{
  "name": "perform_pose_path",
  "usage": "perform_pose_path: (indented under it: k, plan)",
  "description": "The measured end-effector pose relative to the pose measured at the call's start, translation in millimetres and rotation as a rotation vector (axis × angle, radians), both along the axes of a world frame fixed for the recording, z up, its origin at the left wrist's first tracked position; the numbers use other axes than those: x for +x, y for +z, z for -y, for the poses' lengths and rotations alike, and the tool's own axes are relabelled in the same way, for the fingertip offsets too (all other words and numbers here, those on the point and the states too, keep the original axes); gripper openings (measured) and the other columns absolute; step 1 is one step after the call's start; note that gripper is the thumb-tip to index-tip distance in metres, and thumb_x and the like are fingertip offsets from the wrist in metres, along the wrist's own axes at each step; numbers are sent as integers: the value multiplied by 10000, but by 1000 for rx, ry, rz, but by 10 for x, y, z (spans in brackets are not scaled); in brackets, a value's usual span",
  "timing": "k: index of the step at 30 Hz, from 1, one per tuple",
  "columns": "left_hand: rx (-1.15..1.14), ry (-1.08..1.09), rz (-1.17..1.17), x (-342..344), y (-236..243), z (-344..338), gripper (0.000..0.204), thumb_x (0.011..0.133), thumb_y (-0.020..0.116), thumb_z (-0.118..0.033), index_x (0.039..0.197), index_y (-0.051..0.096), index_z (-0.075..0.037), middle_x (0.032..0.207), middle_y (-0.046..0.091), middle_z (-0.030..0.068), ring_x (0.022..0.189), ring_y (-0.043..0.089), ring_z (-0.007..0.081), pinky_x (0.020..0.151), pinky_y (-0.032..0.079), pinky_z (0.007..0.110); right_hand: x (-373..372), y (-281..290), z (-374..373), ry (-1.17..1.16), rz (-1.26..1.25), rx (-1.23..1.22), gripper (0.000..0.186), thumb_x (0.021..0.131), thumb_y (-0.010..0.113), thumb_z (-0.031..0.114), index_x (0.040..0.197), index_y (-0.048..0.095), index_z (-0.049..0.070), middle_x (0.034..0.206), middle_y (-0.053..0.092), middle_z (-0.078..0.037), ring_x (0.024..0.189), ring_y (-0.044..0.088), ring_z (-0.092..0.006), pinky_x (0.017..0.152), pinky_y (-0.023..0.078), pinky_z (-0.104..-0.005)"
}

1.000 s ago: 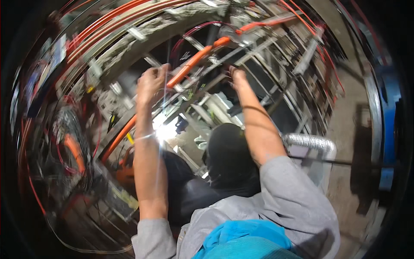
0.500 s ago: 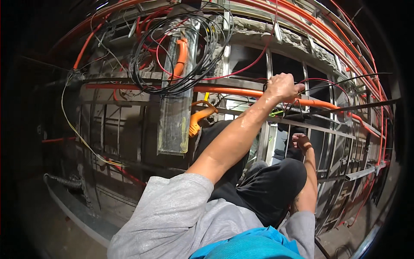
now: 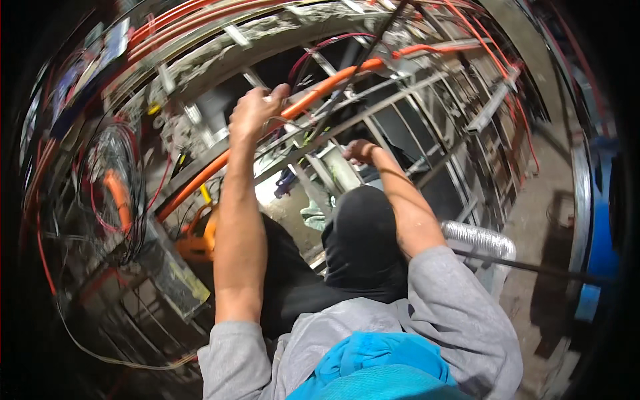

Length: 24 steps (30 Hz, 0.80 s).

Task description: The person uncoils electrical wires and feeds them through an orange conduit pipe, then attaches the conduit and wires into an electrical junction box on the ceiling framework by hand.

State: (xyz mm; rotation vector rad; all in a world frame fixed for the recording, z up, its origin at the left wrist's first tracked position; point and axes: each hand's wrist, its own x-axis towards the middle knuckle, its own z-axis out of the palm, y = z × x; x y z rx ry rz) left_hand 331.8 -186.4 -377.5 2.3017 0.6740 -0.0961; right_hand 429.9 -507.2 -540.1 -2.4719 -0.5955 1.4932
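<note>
My left hand (image 3: 257, 112) is at an orange conduit (image 3: 327, 85), above the point where the conduit passes behind my forearm. Its fingers curl away from view and the thumb sticks out to the right; whatever they grip is hidden. Lower and to the right, my right hand (image 3: 360, 152) hangs beside the thin metal framing (image 3: 390, 100), fingers bent inward and slightly blurred. Nothing I can name shows in it. A dark strip (image 3: 343, 87) slants across the conduit between the two hands.
Coiled black cable (image 3: 137, 193) hangs at the left, near a metal channel (image 3: 175, 273) and an orange tool-like object (image 3: 197, 241). My raised knee (image 3: 363, 220) is below the right hand. Silvery flexible duct (image 3: 481, 239) lies to the right, with a dark rod (image 3: 527, 265) beside it.
The view has swung to the right and tilted, so the framing slants and the coil sits farther left. My hands stay near the conduit and framing; more floor shows at the right.
</note>
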Motion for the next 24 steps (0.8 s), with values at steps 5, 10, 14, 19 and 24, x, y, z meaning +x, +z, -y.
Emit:
perform_pose_path:
  k: [5,10,14,19,24]
  plan:
    - [-51,-37,78,166,150,279,751,898,529,-732,1207,720,-75,1155,723,198,1138,671,373,980,507,458,199,66,408,-297,45,78,345,966,632,384,1039,731,60,834,721,-39,722,661,-145,647,567,-323]
    - [-100,-111,68,288,309,490,756,890,543,-740,1212,722,-79,1111,741,186,1143,679,339,977,510,438,590,49,869,-667,815,-58,389,943,607,379,1054,719,24,1070,740,-150,984,689,-285,880,523,-406]
    - [-32,-16,39,155,243,307,745,890,539,-745,1204,728,-98,1085,752,165,1135,684,331,967,512,439,615,623,434,-1635,1015,967,293,947,570,227,1116,681,15,1020,715,-101,890,672,-249,820,530,-377]
    - [-30,-20,49,27,227,214,747,897,538,-738,1204,725,-84,1090,752,161,1117,693,317,962,510,428,678,1429,189,-1453,764,1000,231,895,639,158,1098,716,79,961,708,-30,826,654,-168,678,530,-324]
    - [-78,-39,105,125,331,400,730,927,555,-683,1173,720,-15,1065,752,177,1062,710,298,924,522,396,973,1457,387,-1607,494,1271,200,924,691,243,1027,693,71,934,696,-45,803,648,-166,702,525,-332]
